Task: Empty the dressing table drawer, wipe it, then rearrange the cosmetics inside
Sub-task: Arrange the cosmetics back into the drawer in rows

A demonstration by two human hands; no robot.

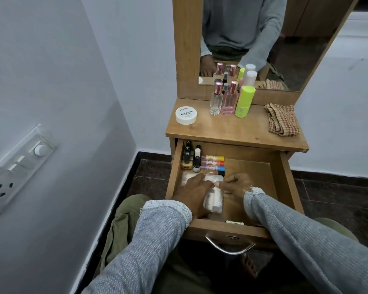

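Observation:
The wooden drawer (283,183) is pulled open below the dressing table top (232,130). In its far left corner stand several dark nail polish bottles (188,155), with a row of coloured lip balm tubes (214,164) lying beside them. My left hand (194,194) rests flat on pale packets (214,200) at the drawer's left front. My right hand (237,184) touches the same packets from the right, fingers curled. How firmly either hand grips them is hidden. The drawer's right half shows bare wood.
On the table top stand a white nail polish remover jar (186,115), clear and pink perfume bottles (223,98), a lime green bottle (243,101) and a checked cloth (282,119). A mirror (295,49) rises behind. A wall with a switch panel (15,166) is on the left.

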